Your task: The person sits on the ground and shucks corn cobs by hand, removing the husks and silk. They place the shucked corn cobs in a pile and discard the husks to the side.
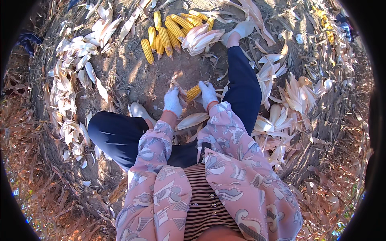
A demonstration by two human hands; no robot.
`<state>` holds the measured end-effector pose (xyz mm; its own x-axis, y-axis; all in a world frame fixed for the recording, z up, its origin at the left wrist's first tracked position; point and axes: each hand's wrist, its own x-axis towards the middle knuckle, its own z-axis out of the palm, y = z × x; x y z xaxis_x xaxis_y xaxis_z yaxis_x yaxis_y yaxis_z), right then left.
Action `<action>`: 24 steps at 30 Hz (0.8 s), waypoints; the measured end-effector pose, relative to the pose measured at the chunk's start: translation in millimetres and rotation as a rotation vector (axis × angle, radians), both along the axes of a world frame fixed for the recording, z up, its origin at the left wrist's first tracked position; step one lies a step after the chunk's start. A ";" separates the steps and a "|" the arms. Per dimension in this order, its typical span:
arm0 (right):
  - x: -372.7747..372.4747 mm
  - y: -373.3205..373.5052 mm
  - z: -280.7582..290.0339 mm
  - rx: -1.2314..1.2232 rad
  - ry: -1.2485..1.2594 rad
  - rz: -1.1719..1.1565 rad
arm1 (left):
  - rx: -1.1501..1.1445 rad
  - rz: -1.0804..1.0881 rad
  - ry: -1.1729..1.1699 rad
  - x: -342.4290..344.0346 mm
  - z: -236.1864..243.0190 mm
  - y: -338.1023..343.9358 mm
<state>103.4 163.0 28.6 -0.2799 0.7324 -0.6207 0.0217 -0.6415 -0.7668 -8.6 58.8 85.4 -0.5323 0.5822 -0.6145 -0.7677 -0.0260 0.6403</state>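
Observation:
Between my gloved hands is an ear of corn (193, 93), its yellow kernels bare in the middle. My right hand (208, 94), in a white glove, is closed round the ear's right end. At the other end, pale husk (183, 95) hangs beside my left hand (173, 101), also white-gloved, whose fingers are closed on the husk. Beyond them a pile of husked yellow corn ears (165, 39) lies on the bare soil. One ear still wrapped in husk (200, 41) rests against the pile's right side.
Loose husks (64, 94) form a curved heap at the left. More husks (297, 94) lie at the right, past my bent leg (243, 86). A husk piece (193, 120) sits just below my hands. Dry stalks and leaves (28, 148) cover the outer ground.

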 end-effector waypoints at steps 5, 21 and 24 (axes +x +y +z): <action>3.2 13.5 -16.0 0.278 -0.258 0.047 | -0.087 -0.001 0.132 -24.8 3.2 -14.5; 1.8 -1.7 1.0 0.371 -0.169 0.227 | -0.527 -0.830 1.470 18.9 6.0 -27.2; 5.8 -5.9 21.7 0.142 -0.068 0.362 | -0.522 -0.855 1.340 19.2 -11.8 -32.4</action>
